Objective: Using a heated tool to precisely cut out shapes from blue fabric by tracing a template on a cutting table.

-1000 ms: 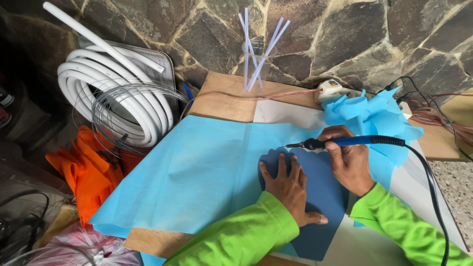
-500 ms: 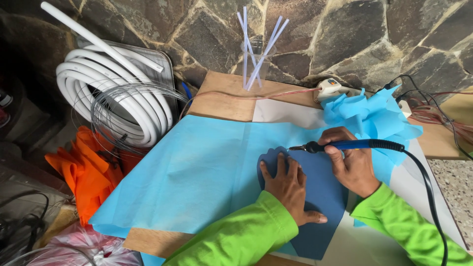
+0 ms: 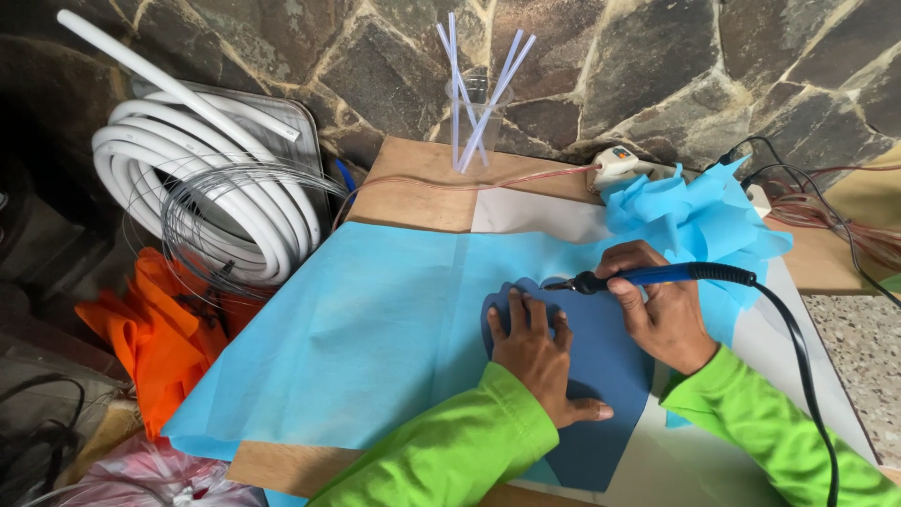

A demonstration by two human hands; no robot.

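Note:
My left hand [image 3: 539,350] presses flat on a dark blue template [image 3: 601,376] that lies on a light blue fabric sheet [image 3: 375,329]. My right hand [image 3: 662,305] grips a blue-handled corded hot cutting tool [image 3: 657,276]. Its tip [image 3: 549,285] touches the fabric at the template's upper edge, just above my left fingers. Both sleeves are bright green. The black cord [image 3: 798,357] runs from the handle down to the right.
A crumpled pile of light blue fabric [image 3: 694,211] sits behind my right hand. A clear cup of plastic sticks [image 3: 474,103] stands by the stone wall. Coiled white hose [image 3: 197,197], wire loops and orange cloth [image 3: 150,329] lie left. A glue gun [image 3: 619,164] and cables lie at the back.
The tool's tip has crept slightly along the template's upper edge. My left hand stays pressed in place.

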